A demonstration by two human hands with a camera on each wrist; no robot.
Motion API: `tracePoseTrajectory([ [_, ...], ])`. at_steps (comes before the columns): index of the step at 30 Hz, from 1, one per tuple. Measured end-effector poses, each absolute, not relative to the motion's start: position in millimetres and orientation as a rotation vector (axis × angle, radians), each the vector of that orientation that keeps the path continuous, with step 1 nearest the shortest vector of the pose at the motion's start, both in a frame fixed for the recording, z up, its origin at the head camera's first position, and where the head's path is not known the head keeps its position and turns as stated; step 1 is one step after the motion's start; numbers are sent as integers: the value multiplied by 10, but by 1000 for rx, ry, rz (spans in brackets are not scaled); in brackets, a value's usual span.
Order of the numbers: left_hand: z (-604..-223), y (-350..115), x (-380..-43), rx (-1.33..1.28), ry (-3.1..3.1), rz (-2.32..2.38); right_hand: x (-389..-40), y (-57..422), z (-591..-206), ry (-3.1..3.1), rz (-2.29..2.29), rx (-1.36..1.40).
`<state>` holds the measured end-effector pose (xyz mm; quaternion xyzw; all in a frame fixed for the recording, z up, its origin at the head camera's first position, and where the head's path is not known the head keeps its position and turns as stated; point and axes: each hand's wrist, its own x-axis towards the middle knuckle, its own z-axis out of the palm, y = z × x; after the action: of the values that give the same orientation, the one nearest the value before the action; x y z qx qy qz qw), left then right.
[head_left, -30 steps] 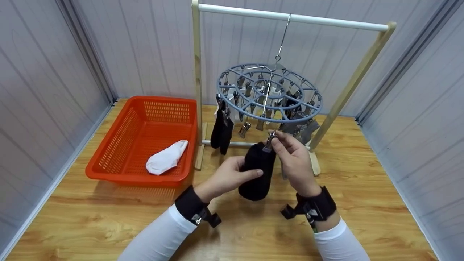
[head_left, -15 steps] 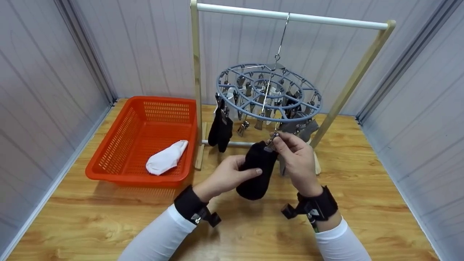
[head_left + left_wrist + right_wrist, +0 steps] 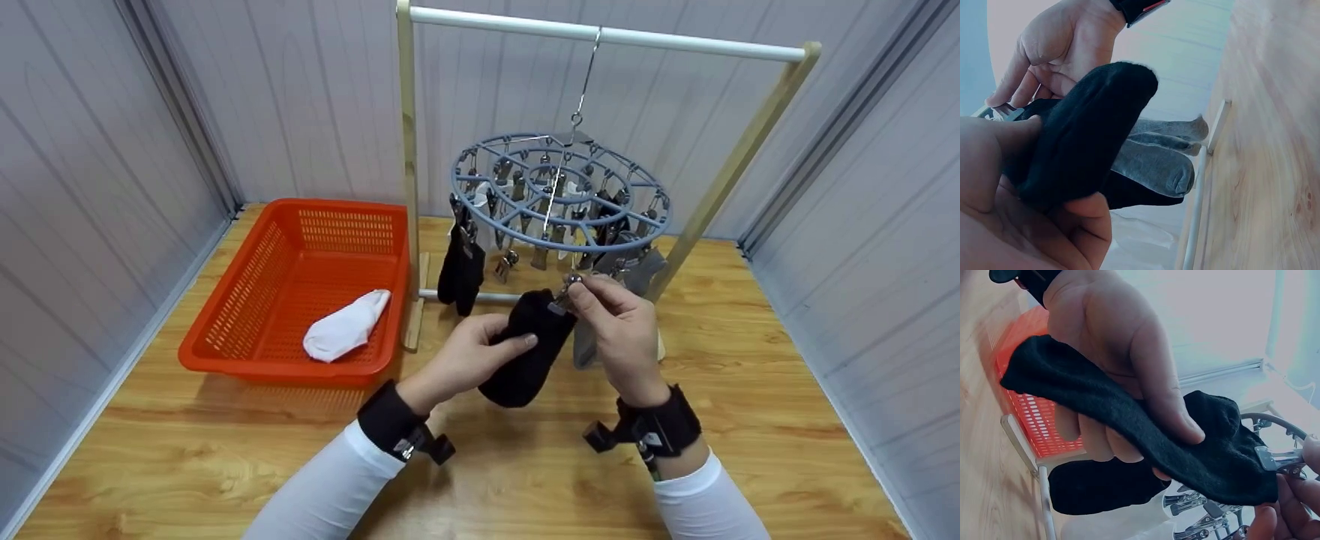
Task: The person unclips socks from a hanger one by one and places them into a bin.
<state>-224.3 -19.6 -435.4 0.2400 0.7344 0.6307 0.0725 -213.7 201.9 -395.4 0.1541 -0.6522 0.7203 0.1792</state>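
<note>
A black sock [image 3: 521, 371] slants down between my hands in the head view. My left hand [image 3: 471, 354] grips it by the middle, thumb across the front and fingers behind. My right hand [image 3: 619, 326] pinches a metal clip [image 3: 564, 296] at the sock's upper corner. In the right wrist view the clip's jaws [image 3: 1265, 458] overlap the cuff of the sock [image 3: 1129, 419]. Above, a round blue-grey clip hanger [image 3: 480, 214] hangs by its hook, with several clips dangling. Black socks [image 3: 460, 274] hang at its left, grey socks [image 3: 641, 270] at its right.
An orange basket [image 3: 217, 322] with a white sock [image 3: 346, 326] in it stands on the wooden table at the left. A rack with a white top bar [image 3: 690, 46] and wooden posts [image 3: 739, 169] carries the hanger. Pale panel walls surround the table.
The lower end of the black sock has swung left and slightly up with my left hand. My right hand stays at the clip and has shifted slightly right.
</note>
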Motion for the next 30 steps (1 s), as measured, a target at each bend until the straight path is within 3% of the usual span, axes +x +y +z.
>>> tracePoseTrajectory([
  [22, -4300, -290, -2276, 783, 2260, 1856, -2189, 2051, -4032, -1762, 1815, 619],
  [30, -4244, -388, -2292, 834, 2325, 1700, -2196, 2060, -4036, -1751, 1765, 565],
])
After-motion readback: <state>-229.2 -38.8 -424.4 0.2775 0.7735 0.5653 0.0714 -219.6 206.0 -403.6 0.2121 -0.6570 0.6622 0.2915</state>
